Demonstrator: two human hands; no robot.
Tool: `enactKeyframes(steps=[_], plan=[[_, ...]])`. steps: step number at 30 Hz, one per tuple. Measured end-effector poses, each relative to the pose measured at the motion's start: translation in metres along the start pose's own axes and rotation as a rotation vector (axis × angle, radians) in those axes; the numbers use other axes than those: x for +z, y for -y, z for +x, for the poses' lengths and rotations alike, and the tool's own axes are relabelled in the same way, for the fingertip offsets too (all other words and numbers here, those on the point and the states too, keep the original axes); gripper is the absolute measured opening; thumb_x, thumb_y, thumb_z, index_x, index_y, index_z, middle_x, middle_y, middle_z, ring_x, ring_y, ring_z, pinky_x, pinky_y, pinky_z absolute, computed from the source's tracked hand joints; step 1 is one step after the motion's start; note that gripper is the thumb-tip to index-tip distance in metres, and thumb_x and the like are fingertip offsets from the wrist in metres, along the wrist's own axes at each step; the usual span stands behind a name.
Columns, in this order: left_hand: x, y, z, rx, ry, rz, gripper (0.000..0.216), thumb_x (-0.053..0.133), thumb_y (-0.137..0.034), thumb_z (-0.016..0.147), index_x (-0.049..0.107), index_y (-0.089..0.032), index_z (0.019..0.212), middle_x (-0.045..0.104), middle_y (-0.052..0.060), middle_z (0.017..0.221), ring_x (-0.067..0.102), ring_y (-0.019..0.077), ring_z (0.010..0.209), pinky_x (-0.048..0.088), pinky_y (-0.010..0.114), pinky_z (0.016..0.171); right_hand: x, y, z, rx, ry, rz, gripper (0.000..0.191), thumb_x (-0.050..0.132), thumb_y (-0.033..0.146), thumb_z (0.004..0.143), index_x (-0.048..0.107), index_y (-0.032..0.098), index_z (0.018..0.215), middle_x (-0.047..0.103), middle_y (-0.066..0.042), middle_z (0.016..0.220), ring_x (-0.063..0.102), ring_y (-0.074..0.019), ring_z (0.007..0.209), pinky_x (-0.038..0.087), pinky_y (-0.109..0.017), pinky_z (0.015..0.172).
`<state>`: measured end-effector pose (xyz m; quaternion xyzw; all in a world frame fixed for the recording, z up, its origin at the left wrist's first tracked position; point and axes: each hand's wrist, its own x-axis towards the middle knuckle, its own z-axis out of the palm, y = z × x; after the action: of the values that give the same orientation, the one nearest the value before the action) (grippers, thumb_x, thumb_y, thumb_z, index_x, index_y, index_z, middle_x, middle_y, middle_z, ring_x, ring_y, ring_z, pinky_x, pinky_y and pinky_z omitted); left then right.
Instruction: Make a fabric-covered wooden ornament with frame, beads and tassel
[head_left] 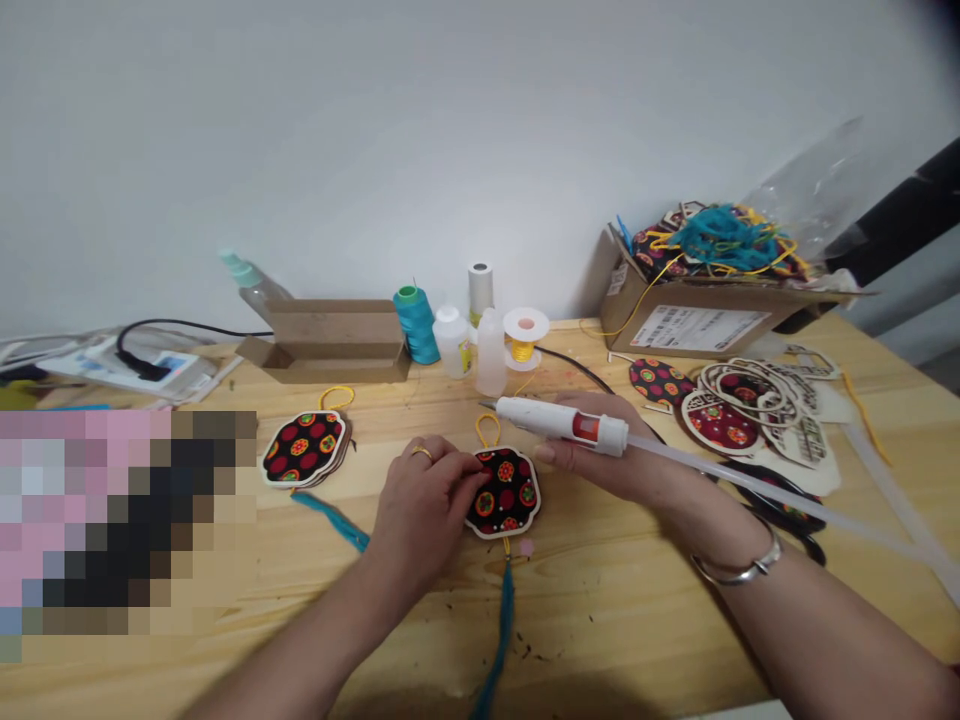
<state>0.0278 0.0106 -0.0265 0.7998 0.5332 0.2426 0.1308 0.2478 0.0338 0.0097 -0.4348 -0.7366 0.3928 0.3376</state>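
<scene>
Left hand point(429, 505), fingers bunched, touches the patterned pendant point(510, 497) at centre; whether it pinches anything, I cannot tell. Right hand point(611, 455) is wrapped around the glue gun point(536, 416). Gluing seems underway, calling for a steady pendant. Yellow loop point(498, 431) at twelve crowds the nozzle; second pendant point(300, 447) near nine.

Here are two hands point(431, 490), one ring point(421, 453), one bracelet point(742, 573), one glue gun point(536, 416), two cardboard boxes point(341, 365), one spray bottle point(259, 290), two white bottles point(491, 355), one thread cone point(418, 330), one yellow cord spool point(524, 351), one white roll point(481, 287) and, on the bench point(420, 660), two tassels point(505, 610). One pendant point(517, 500) lies between the hands; heaped pieces point(718, 428) at right overlap too much to count.
</scene>
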Motion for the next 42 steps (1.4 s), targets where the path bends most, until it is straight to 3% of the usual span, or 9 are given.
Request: enactKeyframes(steps=[14, 20, 27, 36, 42], plan=[[-0.004, -0.001, 0.002, -0.054, 0.002, -0.075, 0.015, 0.055, -0.023, 0.084, 0.068, -0.019, 0.078, 0.061, 0.003, 0.074, 0.054, 0.0201, 0.079, 0.042, 0.033, 0.071, -0.006, 0.006, 0.001, -0.069, 0.086, -0.022, 0.03, 0.063, 0.04, 0.08, 0.047, 0.02, 0.064, 0.047, 0.003, 0.064, 0.042, -0.0124, 0.059, 0.035, -0.029, 0.052], [-0.021, 0.001, 0.006, -0.346, -0.157, -0.349, 0.014, 0.058, -0.03, 0.081, 0.066, -0.02, 0.076, 0.062, 0.0, 0.073, 0.056, 0.0152, 0.071, 0.042, 0.027, 0.066, -0.007, 0.002, -0.002, -0.06, 0.157, -0.084, 0.03, 0.062, 0.045, 0.08, 0.052, 0.019, 0.067, 0.053, 0.0, 0.068, 0.044, -0.0132, 0.059, 0.035, -0.03, 0.053], [-0.027, 0.003, 0.004, -0.603, -0.158, -0.601, 0.025, 0.066, -0.044, 0.074, 0.069, -0.02, 0.079, 0.069, -0.002, 0.077, 0.058, 0.0144, 0.072, 0.042, 0.024, 0.064, -0.008, 0.004, -0.004, -0.098, 0.359, -0.047, 0.032, 0.06, 0.042, 0.083, 0.051, 0.018, 0.064, 0.046, 0.004, 0.062, 0.041, -0.0094, 0.056, 0.032, -0.024, 0.05], [-0.026, 0.0, 0.002, -0.577, -0.148, -0.63, 0.025, 0.066, -0.044, 0.074, 0.069, -0.019, 0.079, 0.07, -0.001, 0.078, 0.06, 0.0153, 0.075, 0.044, 0.024, 0.069, -0.004, 0.015, -0.003, -0.073, 0.447, -0.254, 0.033, 0.063, 0.045, 0.079, 0.059, 0.016, 0.062, 0.049, 0.002, 0.062, 0.042, -0.0094, 0.056, 0.031, -0.024, 0.053], [-0.024, -0.002, 0.0, -0.55, -0.119, -0.663, 0.023, 0.066, -0.042, 0.074, 0.068, -0.019, 0.076, 0.068, -0.002, 0.074, 0.059, 0.0146, 0.072, 0.044, 0.024, 0.067, 0.002, 0.017, -0.003, -0.028, 0.479, -0.193, 0.027, 0.065, 0.042, 0.078, 0.065, 0.017, 0.066, 0.051, 0.001, 0.062, 0.045, -0.0101, 0.057, 0.031, -0.024, 0.053]])
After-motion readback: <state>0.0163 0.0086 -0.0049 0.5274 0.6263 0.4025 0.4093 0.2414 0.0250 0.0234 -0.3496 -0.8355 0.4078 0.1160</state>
